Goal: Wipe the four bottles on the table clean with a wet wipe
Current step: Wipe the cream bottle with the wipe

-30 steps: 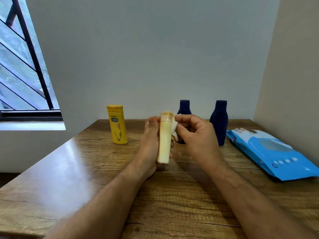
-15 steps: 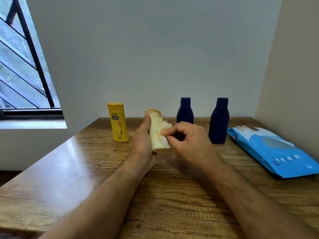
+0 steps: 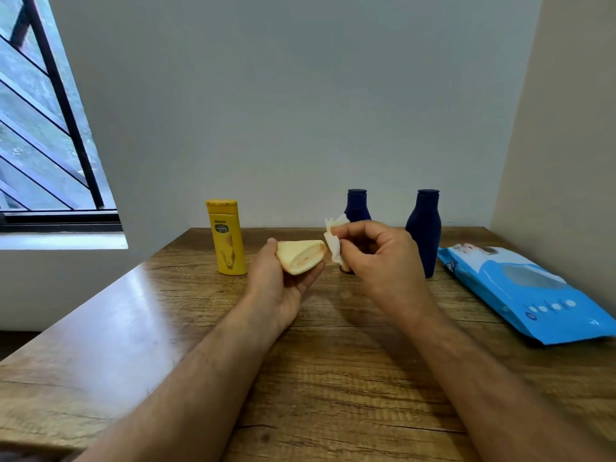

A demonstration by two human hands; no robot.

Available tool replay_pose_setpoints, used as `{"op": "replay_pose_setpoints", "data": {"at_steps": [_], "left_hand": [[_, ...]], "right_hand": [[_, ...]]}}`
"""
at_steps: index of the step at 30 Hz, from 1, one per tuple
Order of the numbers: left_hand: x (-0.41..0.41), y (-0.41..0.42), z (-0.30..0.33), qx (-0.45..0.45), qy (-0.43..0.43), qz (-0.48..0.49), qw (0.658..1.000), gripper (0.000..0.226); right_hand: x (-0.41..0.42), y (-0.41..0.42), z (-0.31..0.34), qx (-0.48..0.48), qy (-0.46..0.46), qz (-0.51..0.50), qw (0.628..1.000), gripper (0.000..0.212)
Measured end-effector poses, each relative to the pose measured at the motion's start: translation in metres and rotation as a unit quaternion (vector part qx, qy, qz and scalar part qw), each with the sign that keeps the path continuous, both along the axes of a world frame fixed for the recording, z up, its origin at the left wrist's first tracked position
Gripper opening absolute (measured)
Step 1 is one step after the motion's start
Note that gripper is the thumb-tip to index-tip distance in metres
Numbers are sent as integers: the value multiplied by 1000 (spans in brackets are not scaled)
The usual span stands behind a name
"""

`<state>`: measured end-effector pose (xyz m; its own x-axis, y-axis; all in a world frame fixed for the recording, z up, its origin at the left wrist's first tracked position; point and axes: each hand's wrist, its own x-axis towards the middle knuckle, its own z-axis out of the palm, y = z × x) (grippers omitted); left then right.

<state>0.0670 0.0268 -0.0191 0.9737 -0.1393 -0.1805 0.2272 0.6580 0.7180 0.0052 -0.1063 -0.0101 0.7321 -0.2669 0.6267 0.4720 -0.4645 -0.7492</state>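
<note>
A plain domestic room: a wood-grain laminate table (image 3: 140,328) pushed into a corner of bare, pale painted walls (image 3: 300,95), beside a black-framed window with slanted metal bars (image 3: 50,105). Household toiletries stand on it, among them a yellow plastic lotion bottle (image 3: 226,236) and a blue soft pack of wet wipes (image 3: 526,291).

yellow plastic bottles: 2 (image 3: 226,238) (image 3: 301,261) | dark blue plastic bottles: 2 (image 3: 357,203) (image 3: 423,228) | white wet wipe: 1 (image 3: 335,250) | blue wipe pack: 1 (image 3: 533,295)
</note>
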Motion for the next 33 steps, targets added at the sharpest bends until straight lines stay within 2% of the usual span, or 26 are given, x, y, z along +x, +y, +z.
{"op": "replay_pose_setpoints", "data": {"at_steps": [7,11,13,15,19,21,24,27,30,33], "left_hand": [[9,-8,-9,-23,2,-13,1000,38],[16,-9,-12,-41,30,-35,998,45],[17,-8,-13,-43,38,-45,997,48],[14,-9,-11,-47,29,-43,998,44],[7,-13,-7,-66,0,-31,997,36],[5,-14,-7,-59,-4,-28,998,35],[9,-10,-9,-36,27,-30,999,39],[11,-7,-7,-5,69,-24,997,41],[9,-8,-5,2,53,-28,998,40],[8,-10,-8,-36,14,-53,998,42]], "right_hand": [[3,7,-8,-165,-51,-57,983,25],[0,16,-14,-285,-31,-21,958,26],[-1,17,-14,-315,-38,-22,948,27],[0,15,-13,-298,-46,-37,953,27],[4,7,-8,-184,-61,-94,976,25],[4,6,-8,-192,-57,-96,975,25],[0,11,-11,-272,-3,-33,962,25],[-2,18,-13,-328,3,12,945,24],[-1,16,-12,-324,-16,3,946,24],[2,10,-10,-261,-37,-49,963,25]]}}
